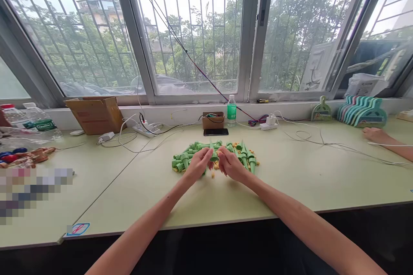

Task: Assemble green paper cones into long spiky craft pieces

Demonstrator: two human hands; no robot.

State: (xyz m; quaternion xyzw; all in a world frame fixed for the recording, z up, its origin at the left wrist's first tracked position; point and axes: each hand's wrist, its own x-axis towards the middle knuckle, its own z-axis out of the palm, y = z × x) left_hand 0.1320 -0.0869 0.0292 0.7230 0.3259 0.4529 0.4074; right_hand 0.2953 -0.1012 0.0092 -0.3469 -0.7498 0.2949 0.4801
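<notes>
A heap of small green plastic cone-shaped pieces [187, 158] with a few yellow bits lies on the pale green table [290, 180]. Both of my hands meet over the middle of the heap. My left hand [198, 166] and my right hand [230, 165] have their fingers closed together on one green piece [214, 154] held between them. More green cones [247, 157] stand to the right of my right hand.
Behind the heap are a black phone [216, 132], a small cardboard box [213, 120] and a green-label bottle [231, 111]. A bigger cardboard box [95, 114], power strips and cables line the sill. Another person's hand [376, 134] rests at far right near stacked green dustpans [363, 111].
</notes>
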